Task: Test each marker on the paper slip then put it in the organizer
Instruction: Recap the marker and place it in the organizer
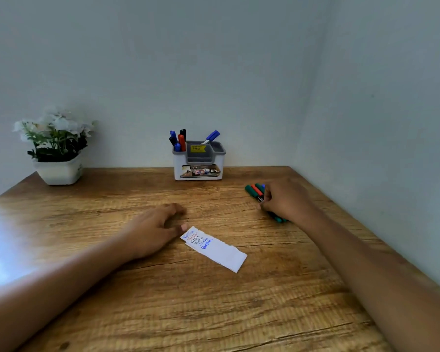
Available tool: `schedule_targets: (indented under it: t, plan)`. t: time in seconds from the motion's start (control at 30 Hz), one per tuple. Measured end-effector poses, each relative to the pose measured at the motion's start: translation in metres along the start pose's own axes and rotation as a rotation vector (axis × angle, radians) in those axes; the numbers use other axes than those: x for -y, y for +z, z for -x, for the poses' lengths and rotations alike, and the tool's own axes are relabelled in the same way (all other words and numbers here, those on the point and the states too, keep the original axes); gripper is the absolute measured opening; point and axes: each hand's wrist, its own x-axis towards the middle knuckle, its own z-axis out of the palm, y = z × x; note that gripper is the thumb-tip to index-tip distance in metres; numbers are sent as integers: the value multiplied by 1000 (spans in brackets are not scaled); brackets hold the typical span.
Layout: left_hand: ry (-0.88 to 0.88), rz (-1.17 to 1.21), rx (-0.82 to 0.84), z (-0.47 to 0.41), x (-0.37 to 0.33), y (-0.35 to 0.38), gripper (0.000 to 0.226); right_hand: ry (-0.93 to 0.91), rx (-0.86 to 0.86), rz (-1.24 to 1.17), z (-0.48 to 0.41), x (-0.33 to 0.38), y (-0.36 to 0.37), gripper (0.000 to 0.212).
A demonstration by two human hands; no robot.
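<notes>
On a wooden table (214,313) in a room corner, the left hand (153,232) rests loose-fingered beside the central paper slip (221,252); the right hand (285,199) pinches loose markers (254,190) at 2 o'clock; the organizer (198,171) stands at 12.

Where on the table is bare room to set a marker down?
Bare wood: the wide near strip on this side of the paper slip; also the stretch between the flower pot and the organizer. Crowded: the right edge, where the right hand pinches at the loose markers.
</notes>
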Motion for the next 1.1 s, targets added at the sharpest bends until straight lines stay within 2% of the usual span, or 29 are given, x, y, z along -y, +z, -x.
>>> schedule_targets:
  t: [0.17,0.27,0.33,0.5,0.6,0.77,0.87,1.0,1.1]
  plan:
    - [74,-166,-9,1,-1,5,50,68,40,40,0,7,8,32]
    - [82,-162,-5,1,1,5,50,82,-71,46,3,3,7,22]
    - [79,-160,2,-1,1,5,50,106,-95,67,2,-1,7,24]
    - [80,-55,-2,-5,4,5,47,105,8,87,3,7,11,26]
    - [73,-21,10,-6,5,6,53,70,50,56,8,16,6,24]
    - [139,144,-136,-4,4,3,63,-188,40,-322,29,29,-16,8]
    - [236,132,-208,-2,1,1,53,-307,4,-510,37,34,-27,7]
    - [299,220,-297,2,-5,-2,24,-331,-14,-733,40,34,-33,9]
    - [253,405,-328,5,-10,-4,17,-279,77,-1208,42,34,-33,16]
